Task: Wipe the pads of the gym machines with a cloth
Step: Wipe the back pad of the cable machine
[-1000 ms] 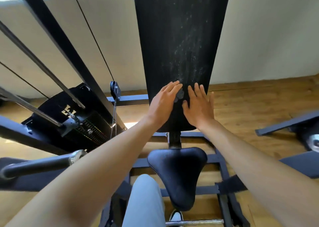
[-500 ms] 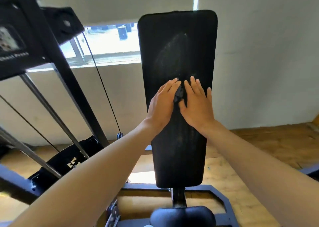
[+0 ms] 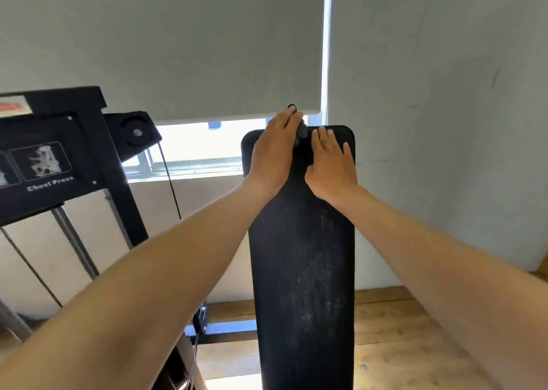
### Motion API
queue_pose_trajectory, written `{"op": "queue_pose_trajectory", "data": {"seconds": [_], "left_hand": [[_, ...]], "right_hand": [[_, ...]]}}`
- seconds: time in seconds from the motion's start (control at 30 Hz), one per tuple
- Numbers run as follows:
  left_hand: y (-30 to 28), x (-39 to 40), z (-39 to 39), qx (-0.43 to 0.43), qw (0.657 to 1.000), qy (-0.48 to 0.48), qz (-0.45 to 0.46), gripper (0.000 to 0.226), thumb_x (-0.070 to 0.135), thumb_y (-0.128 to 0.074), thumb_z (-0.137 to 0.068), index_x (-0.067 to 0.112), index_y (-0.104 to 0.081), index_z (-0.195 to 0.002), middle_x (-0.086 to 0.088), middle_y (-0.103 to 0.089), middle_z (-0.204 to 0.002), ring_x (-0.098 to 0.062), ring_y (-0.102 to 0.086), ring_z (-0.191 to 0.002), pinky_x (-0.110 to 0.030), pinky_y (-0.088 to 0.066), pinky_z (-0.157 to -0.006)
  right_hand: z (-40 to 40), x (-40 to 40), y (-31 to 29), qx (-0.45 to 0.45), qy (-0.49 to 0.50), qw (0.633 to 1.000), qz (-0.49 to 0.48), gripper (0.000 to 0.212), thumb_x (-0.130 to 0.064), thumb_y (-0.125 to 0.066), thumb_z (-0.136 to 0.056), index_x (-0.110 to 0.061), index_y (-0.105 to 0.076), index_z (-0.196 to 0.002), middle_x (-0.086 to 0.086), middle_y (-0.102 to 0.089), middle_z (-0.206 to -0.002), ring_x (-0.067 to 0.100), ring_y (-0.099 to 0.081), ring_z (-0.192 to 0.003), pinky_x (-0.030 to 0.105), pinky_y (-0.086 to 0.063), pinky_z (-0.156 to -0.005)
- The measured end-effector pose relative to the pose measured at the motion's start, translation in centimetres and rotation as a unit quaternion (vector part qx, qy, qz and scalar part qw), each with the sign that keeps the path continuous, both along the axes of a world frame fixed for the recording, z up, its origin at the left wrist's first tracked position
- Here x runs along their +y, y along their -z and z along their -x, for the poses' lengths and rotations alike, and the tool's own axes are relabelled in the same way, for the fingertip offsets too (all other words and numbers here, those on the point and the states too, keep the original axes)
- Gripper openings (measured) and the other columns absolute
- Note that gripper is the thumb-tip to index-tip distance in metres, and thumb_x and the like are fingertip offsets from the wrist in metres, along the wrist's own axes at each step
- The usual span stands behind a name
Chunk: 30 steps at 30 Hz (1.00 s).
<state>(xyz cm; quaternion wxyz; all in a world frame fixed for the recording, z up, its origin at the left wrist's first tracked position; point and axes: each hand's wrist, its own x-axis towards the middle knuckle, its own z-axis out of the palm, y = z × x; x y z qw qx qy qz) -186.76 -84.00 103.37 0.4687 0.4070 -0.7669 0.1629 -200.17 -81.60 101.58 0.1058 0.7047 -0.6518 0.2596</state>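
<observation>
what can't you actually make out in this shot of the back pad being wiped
- Cloth: head view, only a dark scrap shows between the left hand and right hand; the rest lies under them.
- Back pad: its lower end is cut off by the bottom edge.
- Placard: the head view blurs its small picture; its left part is cut off by the frame edge.
- Outside the window: overexposed, nothing readable.

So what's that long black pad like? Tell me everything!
The long black pad stands nearly upright, a tall narrow cushion with rounded top corners, covered in what looks like dull vinyl. Pale dusty streaks mark its lower half. Both hands press flat near its top, with a small dark cloth bunched between them.
</observation>
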Motion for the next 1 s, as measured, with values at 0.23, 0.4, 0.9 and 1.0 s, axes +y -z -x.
{"op": "queue_pose_trajectory", "data": {"seconds": [0.23, 0.4, 0.9, 1.0], "left_hand": [[-0.4, -3.8, -0.4, -0.082, 0.996, -0.024, -0.006, 0.027, 0.004, -0.07, -0.092, 0.007, -0.069, -0.119, -0.009, -0.068, -0.119, -0.027, -0.063, -0.11, -0.039, -0.052, -0.097], [-0.4, -5.1, -2.7, -0.13, 0.991, -0.043, 0.001, 0.035, 0.004, -0.069, -0.091, 0.011, -0.066, -0.125, -0.01, -0.07, -0.118, -0.032, -0.066, -0.107, -0.04, -0.053, -0.09], [-1.5, -5.2, -1.5, -0.08, 0.992, -0.027, -0.095, 0.022, 0.004, -0.052, -0.097, 0.019, -0.065, -0.108, 0.003, -0.063, -0.091, -0.021, -0.062, -0.086, -0.036, -0.052, -0.082], [-1.7, -5.0, -2.9, -0.11, 0.984, -0.023, -0.138, 0.02, 0.019, -0.047, -0.1, 0.025, -0.065, -0.104, 0.005, -0.065, -0.093, -0.021, -0.061, -0.087, -0.037, -0.051, -0.083]], "right_hand": [[0.1, -3.2, -1.2, 0.051, 0.008, 0.999, -0.009, 0.08, -0.023, -0.051, -0.1, -0.007, -0.006, -0.164, 0.01, -0.003, -0.172, 0.025, 0.0, -0.159, 0.044, -0.003, -0.129], [0.5, -4.9, -1.5, 0.03, -0.018, 0.999, 0.012, 0.071, -0.028, -0.044, -0.104, -0.008, -0.012, -0.164, 0.01, -0.012, -0.171, 0.026, -0.006, -0.159, 0.04, -0.007, -0.129], [1.9, -7.5, -1.9, 0.036, -0.035, 0.998, 0.034, 0.048, -0.019, -0.043, -0.11, -0.013, -0.035, -0.158, 0.011, -0.041, -0.157, 0.03, -0.04, -0.145, 0.041, -0.047, -0.105], [2.0, -7.6, -1.1, 0.033, -0.036, 0.998, 0.047, 0.053, -0.021, -0.039, -0.112, -0.015, -0.024, -0.163, 0.007, -0.024, -0.169, 0.026, -0.017, -0.157, 0.04, -0.033, -0.12]]}}
